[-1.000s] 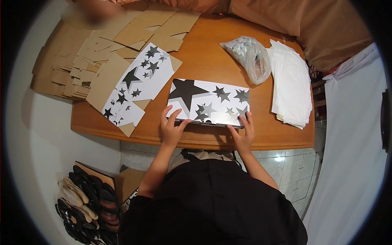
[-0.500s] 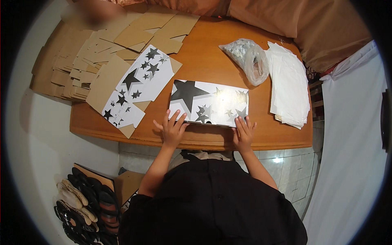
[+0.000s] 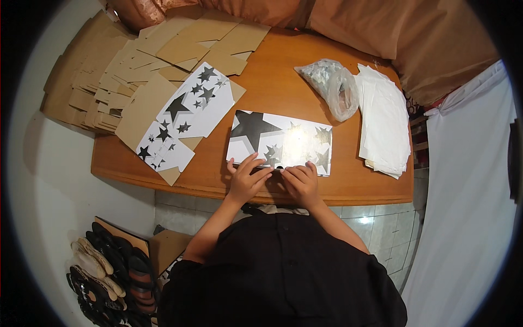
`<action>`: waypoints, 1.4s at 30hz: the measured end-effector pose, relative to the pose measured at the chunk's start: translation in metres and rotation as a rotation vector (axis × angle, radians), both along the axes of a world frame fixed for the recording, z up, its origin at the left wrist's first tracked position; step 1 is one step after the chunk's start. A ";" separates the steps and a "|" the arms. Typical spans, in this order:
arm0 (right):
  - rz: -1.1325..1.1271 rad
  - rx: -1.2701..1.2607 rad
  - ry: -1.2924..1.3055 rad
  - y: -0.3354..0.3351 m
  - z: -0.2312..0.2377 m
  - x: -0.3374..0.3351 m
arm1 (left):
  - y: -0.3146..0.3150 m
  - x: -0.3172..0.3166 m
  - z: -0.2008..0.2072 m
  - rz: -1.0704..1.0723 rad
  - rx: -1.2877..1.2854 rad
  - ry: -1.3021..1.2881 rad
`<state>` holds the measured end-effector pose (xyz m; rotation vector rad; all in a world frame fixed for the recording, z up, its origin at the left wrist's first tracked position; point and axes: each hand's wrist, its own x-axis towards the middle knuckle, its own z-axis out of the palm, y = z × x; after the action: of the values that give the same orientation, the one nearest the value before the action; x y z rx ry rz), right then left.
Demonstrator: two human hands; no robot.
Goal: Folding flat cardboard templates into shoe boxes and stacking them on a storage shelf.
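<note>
A closed cardboard box, white with black and grey stars, lies flat on the wooden table in front of me. A small dark round hole shows at the middle of its front edge. My left hand grips that edge left of the hole, its fingers bent over the lid. Just right of the hole, my right hand has its fingers curled close together on the same edge. Both thumbs are partly hidden. Left of the box lies a flat, unfolded star-printed cardboard blank.
Brown flat cardboard blanks are piled at the far left. A clear plastic bag with greyish contents lies beyond the box, beside a stack of white paper sheets. Several shoes are at the lower left, below the table.
Both hands have moved inward along the box's front edge, from its corners to beside the hole. The fingers are more bent. The blurred shape at the top left is gone.
</note>
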<state>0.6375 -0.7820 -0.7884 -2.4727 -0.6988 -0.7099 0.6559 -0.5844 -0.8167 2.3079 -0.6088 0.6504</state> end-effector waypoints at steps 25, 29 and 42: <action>-0.120 -0.014 0.076 0.007 -0.001 0.016 | -0.015 0.007 -0.013 0.081 0.016 -0.080; 0.025 0.117 0.506 -0.017 0.034 0.041 | -0.011 0.007 -0.013 0.055 -0.018 -0.062; -0.312 0.344 0.575 -0.093 0.008 0.064 | -0.025 0.004 0.001 0.343 -0.082 0.096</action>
<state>0.7012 -0.8747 -0.7806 -2.3049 0.0241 -0.1681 0.6599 -0.6097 -0.8154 2.3704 -0.1383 0.7011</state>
